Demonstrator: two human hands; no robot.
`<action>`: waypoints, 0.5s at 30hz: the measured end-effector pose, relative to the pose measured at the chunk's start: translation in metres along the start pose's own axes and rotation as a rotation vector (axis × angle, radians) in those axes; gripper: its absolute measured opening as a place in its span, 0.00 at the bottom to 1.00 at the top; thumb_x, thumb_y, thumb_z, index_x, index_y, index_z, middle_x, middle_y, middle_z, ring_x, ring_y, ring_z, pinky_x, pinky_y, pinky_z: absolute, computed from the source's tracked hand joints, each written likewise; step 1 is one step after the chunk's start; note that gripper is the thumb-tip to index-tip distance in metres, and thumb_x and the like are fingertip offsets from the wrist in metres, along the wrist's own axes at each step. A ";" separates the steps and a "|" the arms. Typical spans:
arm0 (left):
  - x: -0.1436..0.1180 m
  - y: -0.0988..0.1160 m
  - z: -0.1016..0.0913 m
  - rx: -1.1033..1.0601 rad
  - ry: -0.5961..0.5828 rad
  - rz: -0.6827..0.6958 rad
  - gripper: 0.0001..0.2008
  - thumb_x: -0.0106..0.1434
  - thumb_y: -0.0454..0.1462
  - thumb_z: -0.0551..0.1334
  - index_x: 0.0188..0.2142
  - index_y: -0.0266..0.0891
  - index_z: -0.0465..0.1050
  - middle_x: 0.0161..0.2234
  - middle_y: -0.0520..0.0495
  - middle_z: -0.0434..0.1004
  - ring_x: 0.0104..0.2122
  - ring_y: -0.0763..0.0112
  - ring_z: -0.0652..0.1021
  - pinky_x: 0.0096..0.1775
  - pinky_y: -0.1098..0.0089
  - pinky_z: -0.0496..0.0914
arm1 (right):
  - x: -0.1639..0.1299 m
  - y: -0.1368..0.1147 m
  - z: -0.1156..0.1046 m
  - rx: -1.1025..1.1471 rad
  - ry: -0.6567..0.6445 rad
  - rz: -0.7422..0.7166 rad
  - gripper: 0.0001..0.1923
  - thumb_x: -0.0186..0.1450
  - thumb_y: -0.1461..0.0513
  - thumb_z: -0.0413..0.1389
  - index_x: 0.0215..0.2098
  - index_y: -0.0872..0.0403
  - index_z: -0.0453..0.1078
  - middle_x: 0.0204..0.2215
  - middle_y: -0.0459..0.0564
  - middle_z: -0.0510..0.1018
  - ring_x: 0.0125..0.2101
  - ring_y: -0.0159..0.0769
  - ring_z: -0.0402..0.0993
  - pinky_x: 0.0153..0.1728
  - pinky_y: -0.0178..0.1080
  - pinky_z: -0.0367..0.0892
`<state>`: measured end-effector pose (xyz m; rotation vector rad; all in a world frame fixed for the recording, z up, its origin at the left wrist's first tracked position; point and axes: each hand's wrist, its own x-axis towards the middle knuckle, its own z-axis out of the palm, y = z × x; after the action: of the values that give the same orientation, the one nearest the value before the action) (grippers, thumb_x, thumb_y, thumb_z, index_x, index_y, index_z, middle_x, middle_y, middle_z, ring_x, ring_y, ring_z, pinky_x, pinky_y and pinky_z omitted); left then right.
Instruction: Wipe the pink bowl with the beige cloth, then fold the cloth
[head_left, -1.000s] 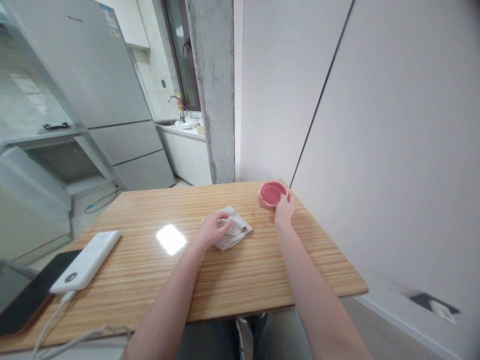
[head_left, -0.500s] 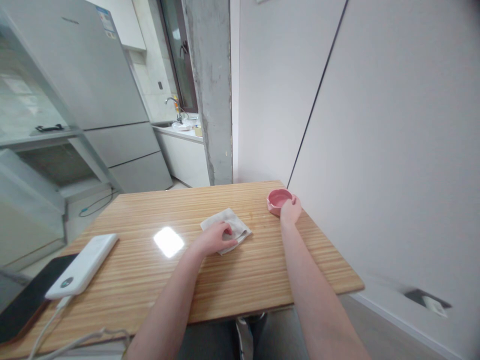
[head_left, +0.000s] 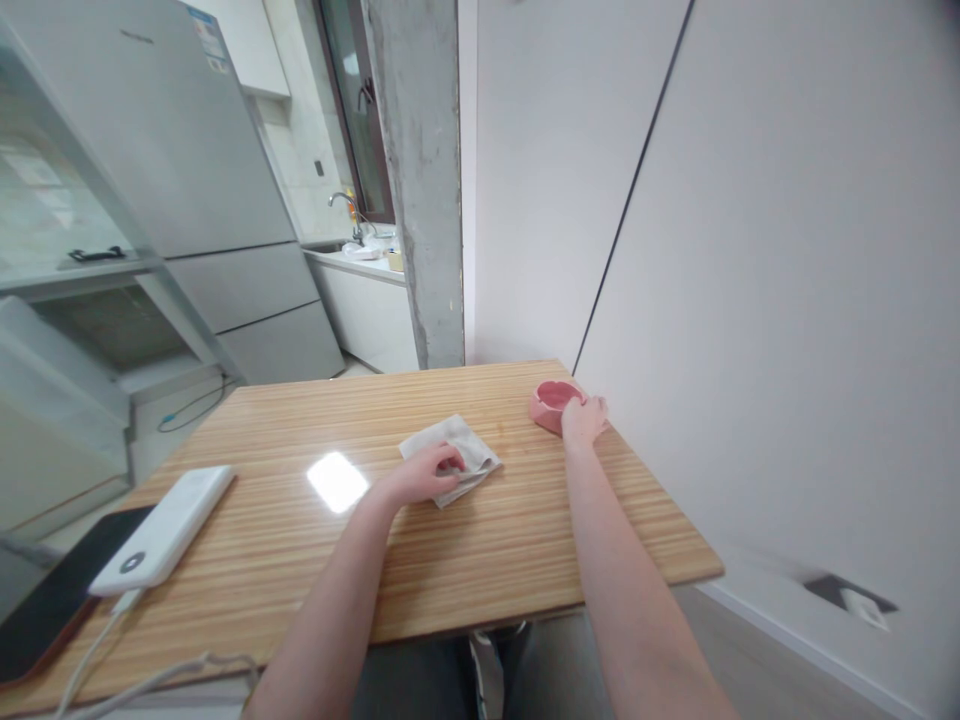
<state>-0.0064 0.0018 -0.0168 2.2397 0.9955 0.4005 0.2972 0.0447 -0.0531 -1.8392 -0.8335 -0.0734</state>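
The right hand (head_left: 584, 422) is loosening, its fingers now spreading at the bowl (head_left: 545, 412), which is sitting on the bench (head_left: 517, 560) just left of it, apparently being let go. The left hand (head_left: 424, 474) is curling over the cloth (head_left: 466, 440); whether it's pinching, I cannot tell.

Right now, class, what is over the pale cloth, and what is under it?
The left hand is over the pale cloth, hiding part of it. The wooden tabletop shows around its edges; anything beneath the cloth is covered.
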 end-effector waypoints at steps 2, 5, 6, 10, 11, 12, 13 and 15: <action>0.000 0.000 0.001 0.029 -0.020 -0.006 0.08 0.50 0.35 0.58 0.32 0.41 0.72 0.32 0.49 0.72 0.31 0.68 0.70 0.32 0.70 0.61 | -0.007 -0.019 -0.006 0.079 0.120 -0.007 0.27 0.60 0.62 0.43 0.58 0.61 0.56 0.58 0.66 0.59 0.58 0.52 0.54 0.54 0.57 0.49; 0.001 -0.001 0.004 0.082 -0.066 -0.034 0.04 0.46 0.33 0.57 0.25 0.40 0.68 0.24 0.53 0.68 0.25 0.72 0.66 0.27 0.71 0.56 | -0.026 -0.051 -0.013 0.262 0.011 -0.245 0.23 0.63 0.61 0.43 0.56 0.55 0.59 0.50 0.57 0.70 0.48 0.41 0.66 0.50 0.45 0.58; 0.001 0.000 0.005 0.090 -0.071 -0.047 0.03 0.46 0.33 0.56 0.24 0.40 0.66 0.22 0.53 0.66 0.23 0.72 0.65 0.26 0.71 0.55 | -0.035 -0.060 -0.013 0.283 -0.145 -0.317 0.21 0.63 0.61 0.43 0.53 0.54 0.63 0.42 0.53 0.74 0.41 0.39 0.70 0.45 0.42 0.61; 0.003 0.001 0.002 0.092 0.165 -0.109 0.01 0.51 0.34 0.54 0.26 0.40 0.63 0.24 0.52 0.67 0.25 0.71 0.66 0.28 0.71 0.56 | -0.067 -0.077 -0.008 0.096 -0.639 -0.424 0.09 0.58 0.64 0.50 0.34 0.53 0.72 0.24 0.48 0.75 0.27 0.35 0.68 0.31 0.36 0.60; 0.004 0.001 0.001 0.091 0.252 -0.141 0.01 0.53 0.35 0.54 0.27 0.40 0.63 0.25 0.51 0.67 0.26 0.70 0.67 0.28 0.70 0.56 | -0.072 -0.078 -0.007 0.013 -0.700 -0.414 0.06 0.57 0.64 0.52 0.29 0.54 0.71 0.23 0.49 0.75 0.26 0.35 0.68 0.30 0.35 0.59; 0.004 0.001 0.000 0.092 0.329 -0.186 0.02 0.55 0.35 0.53 0.29 0.41 0.62 0.26 0.51 0.68 0.27 0.70 0.67 0.29 0.70 0.57 | -0.075 -0.077 -0.007 -0.063 -0.764 -0.399 0.04 0.56 0.64 0.53 0.26 0.54 0.70 0.23 0.49 0.75 0.26 0.35 0.68 0.29 0.35 0.58; 0.005 0.000 -0.001 0.094 0.393 -0.240 0.02 0.57 0.36 0.52 0.30 0.41 0.61 0.26 0.51 0.67 0.27 0.69 0.68 0.29 0.70 0.57 | -0.077 -0.077 -0.008 -0.129 -0.845 -0.386 0.04 0.56 0.63 0.54 0.24 0.54 0.70 0.22 0.49 0.74 0.25 0.34 0.68 0.28 0.35 0.57; 0.006 0.000 -0.003 0.094 0.483 -0.338 0.03 0.60 0.37 0.50 0.34 0.41 0.60 0.26 0.51 0.67 0.27 0.69 0.69 0.30 0.70 0.57 | -0.078 -0.078 -0.012 -0.229 -1.049 -0.369 0.08 0.55 0.58 0.57 0.23 0.55 0.68 0.21 0.47 0.74 0.24 0.33 0.67 0.27 0.34 0.55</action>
<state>-0.0037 0.0079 -0.0151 2.0395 1.6410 0.7739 0.1978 0.0098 -0.0188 -1.8641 -1.9443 0.6376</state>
